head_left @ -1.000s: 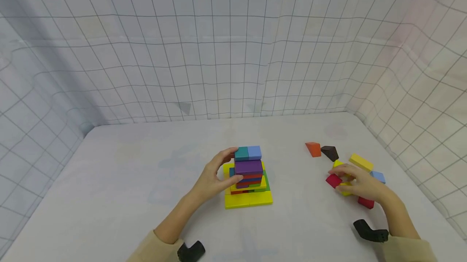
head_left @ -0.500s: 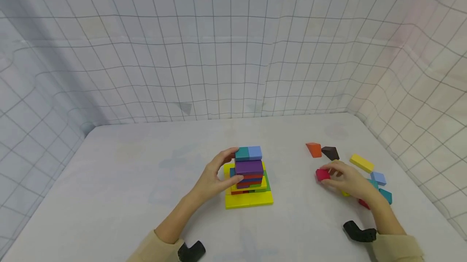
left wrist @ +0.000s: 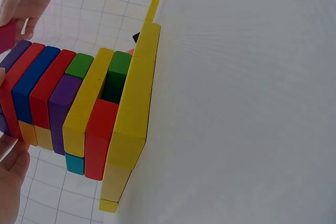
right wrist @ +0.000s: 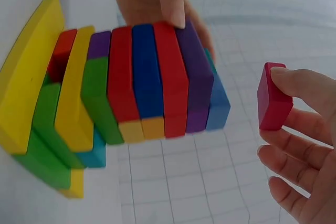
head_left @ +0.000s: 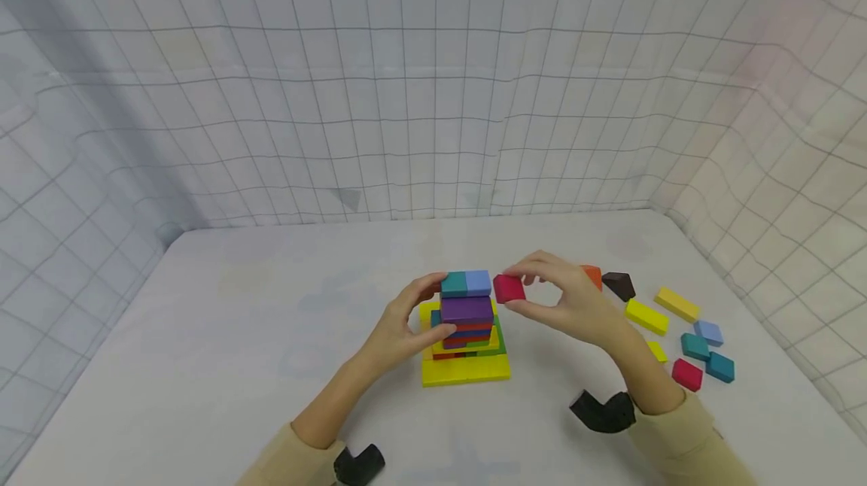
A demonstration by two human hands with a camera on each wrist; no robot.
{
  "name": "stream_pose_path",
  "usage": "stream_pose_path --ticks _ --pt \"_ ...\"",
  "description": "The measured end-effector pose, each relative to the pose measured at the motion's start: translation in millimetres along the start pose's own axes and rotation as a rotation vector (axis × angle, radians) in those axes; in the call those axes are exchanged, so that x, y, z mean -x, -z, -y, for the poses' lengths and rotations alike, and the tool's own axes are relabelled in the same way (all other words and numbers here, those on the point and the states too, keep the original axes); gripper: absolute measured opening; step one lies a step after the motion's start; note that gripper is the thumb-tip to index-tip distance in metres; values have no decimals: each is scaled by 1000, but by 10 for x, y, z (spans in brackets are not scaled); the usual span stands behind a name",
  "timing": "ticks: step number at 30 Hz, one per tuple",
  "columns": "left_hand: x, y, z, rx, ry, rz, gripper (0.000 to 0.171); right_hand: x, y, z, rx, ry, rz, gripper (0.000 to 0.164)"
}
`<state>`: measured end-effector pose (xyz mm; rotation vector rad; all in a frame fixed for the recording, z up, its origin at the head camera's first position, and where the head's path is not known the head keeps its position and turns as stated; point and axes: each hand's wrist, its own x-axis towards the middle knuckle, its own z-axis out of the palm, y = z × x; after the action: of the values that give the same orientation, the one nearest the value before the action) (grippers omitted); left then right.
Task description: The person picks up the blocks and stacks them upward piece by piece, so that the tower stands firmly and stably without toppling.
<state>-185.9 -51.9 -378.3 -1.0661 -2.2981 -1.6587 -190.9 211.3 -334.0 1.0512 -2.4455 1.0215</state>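
A layered tower of coloured blocks (head_left: 466, 311) stands on a yellow base layer (head_left: 467, 371). My left hand (head_left: 404, 320) holds its upper left side, thumb at the front of the purple layer and fingers reaching behind. A teal block (head_left: 453, 284) and a light blue block (head_left: 478, 283) form the top. Just right of them, my right hand (head_left: 567, 299) pinches a crimson block (head_left: 509, 288) at the height of the tower's top. In the right wrist view, thumb and fingers grip that crimson block (right wrist: 273, 98), apart from the tower.
Loose blocks lie on the right of the white table: two yellow ones, including a long yellow block (head_left: 646, 317), a black wedge (head_left: 619, 285), an orange block (head_left: 592, 276), teal blocks (head_left: 719, 367) and a red block (head_left: 687, 375). Grid-patterned sheeting (head_left: 433, 95) rises behind.
My right hand has picked the crimson block from the loose blocks and carried it left and up beside the tower's top. The left hand keeps its place on the tower.
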Motion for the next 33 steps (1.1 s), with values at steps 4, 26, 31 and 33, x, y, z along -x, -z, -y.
stream_pose_path --ticks 4,26,31,33 --pt "-13 -1 -4 1 -26 -2 61 -168 -119 156 33 47 48 32" --pt "-20 -2 32 -26 -139 -9 60 -315 -433 188 196 189 71 33" --pt "-21 -1 35 -28 -141 -8 60 -307 -445 171 183 206 53 34" --pt "-22 -3 36 -25 -144 -8 60 -306 -449 161 179 210 48 35"
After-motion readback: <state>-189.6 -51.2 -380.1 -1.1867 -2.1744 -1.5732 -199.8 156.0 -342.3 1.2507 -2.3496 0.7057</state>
